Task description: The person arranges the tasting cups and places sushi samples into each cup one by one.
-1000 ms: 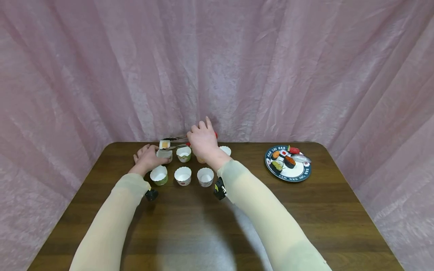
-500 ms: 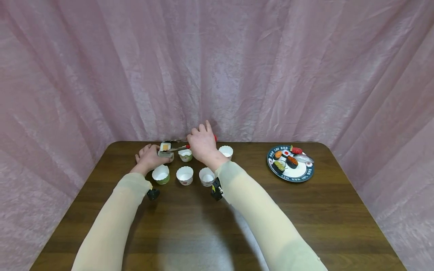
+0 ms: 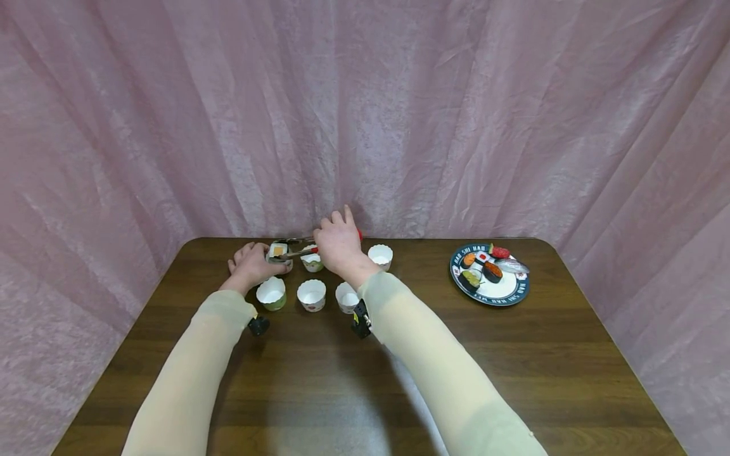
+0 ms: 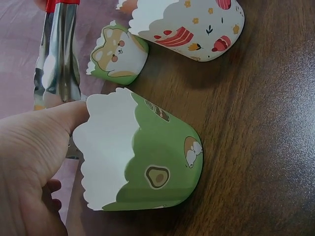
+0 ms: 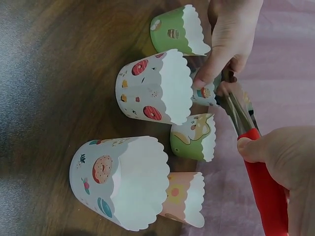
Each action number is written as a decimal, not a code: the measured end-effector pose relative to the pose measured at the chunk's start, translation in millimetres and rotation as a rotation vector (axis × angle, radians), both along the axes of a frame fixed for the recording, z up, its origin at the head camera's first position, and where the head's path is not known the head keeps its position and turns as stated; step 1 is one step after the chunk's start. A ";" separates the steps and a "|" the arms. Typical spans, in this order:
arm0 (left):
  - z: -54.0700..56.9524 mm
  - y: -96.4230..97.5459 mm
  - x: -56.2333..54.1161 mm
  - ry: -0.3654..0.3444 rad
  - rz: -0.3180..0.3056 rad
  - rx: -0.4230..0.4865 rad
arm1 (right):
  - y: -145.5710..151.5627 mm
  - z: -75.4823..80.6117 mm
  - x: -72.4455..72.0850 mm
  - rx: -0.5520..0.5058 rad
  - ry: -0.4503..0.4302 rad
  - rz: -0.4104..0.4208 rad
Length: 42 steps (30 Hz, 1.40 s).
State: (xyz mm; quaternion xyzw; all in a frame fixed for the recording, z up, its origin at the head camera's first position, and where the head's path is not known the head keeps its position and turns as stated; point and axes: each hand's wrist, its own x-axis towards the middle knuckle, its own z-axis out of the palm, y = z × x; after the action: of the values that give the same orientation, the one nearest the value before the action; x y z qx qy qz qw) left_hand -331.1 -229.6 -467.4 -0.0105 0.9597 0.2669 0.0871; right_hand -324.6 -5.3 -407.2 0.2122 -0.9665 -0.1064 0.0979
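My left hand (image 3: 249,267) holds a small paper baking cup (image 5: 204,93) at the back left of the table, thumb against its near side. My right hand (image 3: 340,247) grips the red handles of metal tongs (image 5: 263,182), its index finger stretched out. Between the tong tips, at the mouth of that cup, is a white sushi roll piece (image 3: 277,251) with a yellow centre. Nearest the left wrist is a green avocado-print cup (image 4: 162,157). A green dog-print cup (image 4: 120,54) stands just right of the held one.
In the front row are two more white printed cups (image 3: 311,296). Behind the right hand is an orange cup (image 5: 184,196), with a white cup (image 3: 380,255) beyond it. A blue-rimmed plate (image 3: 502,289) with several sushi pieces sits at the right. A pink curtain (image 3: 365,126) hangs behind the table (image 3: 485,373).
The tongs and sushi roll piece have lowered from above the back-left cup into its mouth. The left hand keeps its hold on the cup. The head view has shifted slightly.
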 end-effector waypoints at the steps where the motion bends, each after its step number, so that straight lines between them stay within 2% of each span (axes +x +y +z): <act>1: -0.2 0.1 -0.3 0.000 0.001 0.000 | 0.0 -0.4 -0.4 0.001 -0.002 -0.001; 11: -0.9 0.7 -0.4 0.003 0.010 -0.006 | 2.5 -0.7 -0.5 0.003 -0.028 -0.006; 28: -1.0 0.4 -1.6 0.014 0.007 -0.025 | 5.8 3.8 -2.2 0.021 -0.023 0.003; 35: -1.6 -0.7 -2.4 0.020 0.001 -0.015 | 26.9 16.3 0.6 0.010 -0.037 -0.012; 42: -1.0 -3.2 -0.5 0.015 -0.008 0.007 | 61.7 25.1 4.1 -0.022 0.021 -0.025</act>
State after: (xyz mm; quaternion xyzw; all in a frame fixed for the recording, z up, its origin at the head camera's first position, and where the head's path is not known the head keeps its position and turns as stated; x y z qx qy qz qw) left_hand -331.6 -232.8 -468.4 -0.0043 0.9595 0.2699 0.0812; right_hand -320.6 56.4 -382.1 0.1979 -0.9691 -0.0994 0.1090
